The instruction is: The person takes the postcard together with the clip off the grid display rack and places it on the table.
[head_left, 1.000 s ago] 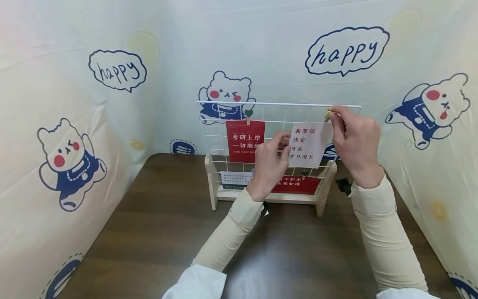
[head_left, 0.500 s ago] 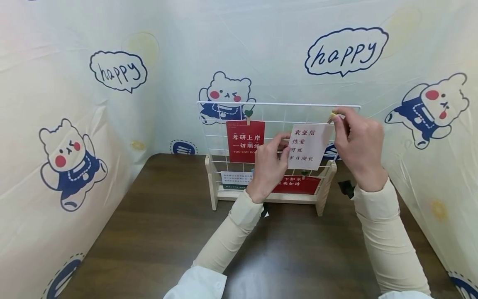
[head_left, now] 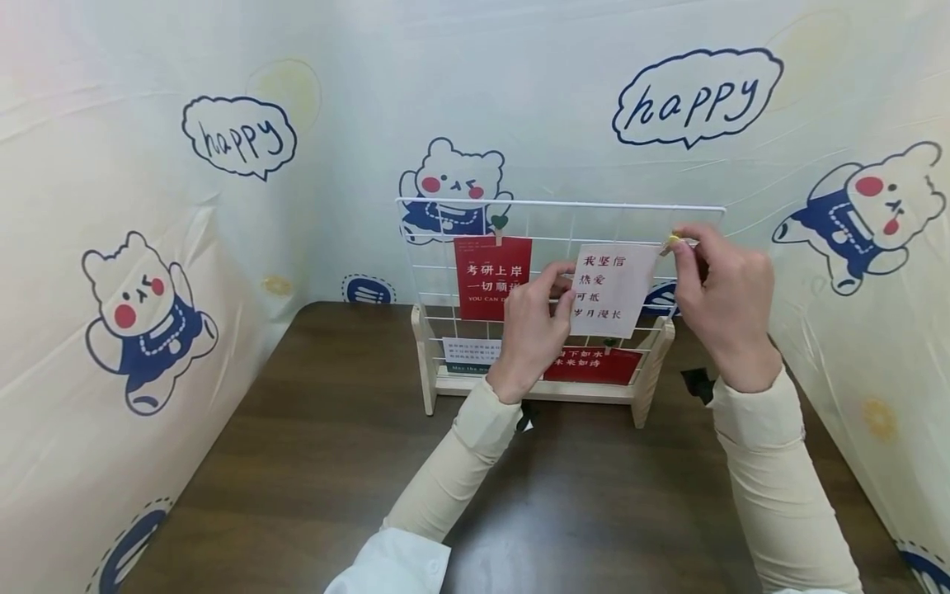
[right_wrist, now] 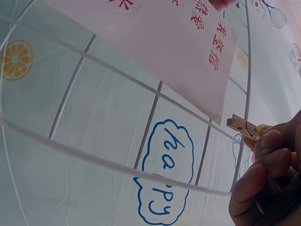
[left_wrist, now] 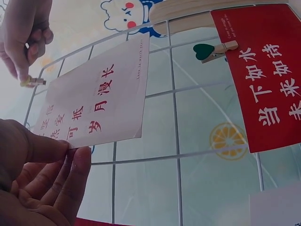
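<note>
My left hand (head_left: 536, 330) pinches the left edge of a white card (head_left: 619, 289) with red characters, holding it in front of the upper right of a white wire grid (head_left: 549, 221). Just right of the card's top corner, my right hand (head_left: 731, 301) pinches a small wooden clothespin (right_wrist: 242, 127) with a yellow end. In the right wrist view the clothespin's tip is apart from the card's corner. A red card (head_left: 482, 276) hangs at the grid's upper left under a clothespin with a green heart (head_left: 500, 222). Below hangs another red card (left_wrist: 268, 75), with its own green-heart clothespin (left_wrist: 214, 51).
Wooden feet (head_left: 653, 375) carry the grid on a dark brown table (head_left: 334, 462). A white and green card (head_left: 469, 353) hangs at the lower left. Behind stands a pale curtain (head_left: 564, 107) printed with bears and "happy" bubbles.
My right hand has moved right and slightly down with the clothespin, away from the card's corner. My left hand still holds the card in nearly the same place.
</note>
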`<state>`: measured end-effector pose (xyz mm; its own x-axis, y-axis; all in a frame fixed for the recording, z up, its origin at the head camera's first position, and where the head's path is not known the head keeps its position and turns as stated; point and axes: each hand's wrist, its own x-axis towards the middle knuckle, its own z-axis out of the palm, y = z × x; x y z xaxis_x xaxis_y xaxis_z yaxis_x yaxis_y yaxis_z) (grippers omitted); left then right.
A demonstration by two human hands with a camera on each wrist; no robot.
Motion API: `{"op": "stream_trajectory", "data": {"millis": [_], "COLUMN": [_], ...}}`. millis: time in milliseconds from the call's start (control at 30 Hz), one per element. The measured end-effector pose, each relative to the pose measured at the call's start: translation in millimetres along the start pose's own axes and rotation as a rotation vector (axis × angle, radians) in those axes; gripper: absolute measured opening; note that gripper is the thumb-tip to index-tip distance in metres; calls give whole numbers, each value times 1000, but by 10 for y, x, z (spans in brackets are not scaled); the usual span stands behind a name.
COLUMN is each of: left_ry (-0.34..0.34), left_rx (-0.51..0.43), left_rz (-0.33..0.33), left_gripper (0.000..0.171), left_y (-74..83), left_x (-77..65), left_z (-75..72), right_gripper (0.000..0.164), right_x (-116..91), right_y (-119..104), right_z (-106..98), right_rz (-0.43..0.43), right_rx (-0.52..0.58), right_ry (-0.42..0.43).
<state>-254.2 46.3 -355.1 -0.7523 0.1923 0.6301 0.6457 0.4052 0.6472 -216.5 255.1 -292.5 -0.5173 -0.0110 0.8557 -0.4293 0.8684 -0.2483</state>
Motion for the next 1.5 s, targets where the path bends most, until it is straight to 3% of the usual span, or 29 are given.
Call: {"op": "stream_trajectory", "data": {"millis": [800, 1500], "left_ry": [4, -36], "left_rx": [16, 20], "left_rz": [-28, -67], "left_gripper": [34, 35], "left_y": [49, 37], "left_x": [-131, -212], "left_z": [-194, -352], "right_gripper": [19, 18], "right_x": [-227, -422], "right_y": [147, 215], "right_z": [7, -23], "right_rz": [56, 134], "right_rx": [24, 56], "right_ry": [29, -42]}}
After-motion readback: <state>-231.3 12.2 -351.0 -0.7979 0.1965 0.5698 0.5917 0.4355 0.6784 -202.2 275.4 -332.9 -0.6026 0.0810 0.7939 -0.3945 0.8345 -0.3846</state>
